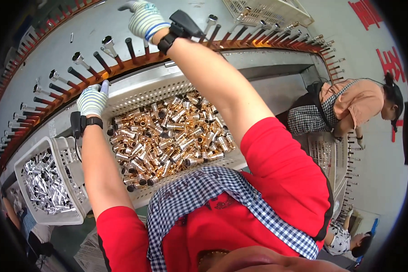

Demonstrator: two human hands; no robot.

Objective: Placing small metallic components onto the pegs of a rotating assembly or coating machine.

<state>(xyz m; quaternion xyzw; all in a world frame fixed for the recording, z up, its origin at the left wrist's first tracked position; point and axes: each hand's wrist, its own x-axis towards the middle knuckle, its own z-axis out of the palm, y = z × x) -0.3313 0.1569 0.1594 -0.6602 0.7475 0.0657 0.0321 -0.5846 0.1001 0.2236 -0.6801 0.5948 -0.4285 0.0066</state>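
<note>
My left hand [92, 100], in a striped knit glove with grey fingertips, is at the near edge of a curved row of upright red-stemmed pegs [93, 72]. Its thumb stands apart from the fingers, and I see nothing held. Over the pegs reaches my right hand [145, 20], gloved alike, above the grey metal surface [88, 27]. One finger stretches to the left; the others are partly hidden. Some pegs carry shiny chrome cylinders [108, 43], others dark sleeves [130, 46]. Below my arms, a perforated basket [143, 96] holds many gold-and-silver metal fittings [167, 136].
At the left stands a white plastic basket [54, 147] of small silver tubes [45, 183]. A cream crate [299, 18] sits at the top right. One co-worker [353, 102] bends over at the right; others [342, 238] are at the lower edges.
</note>
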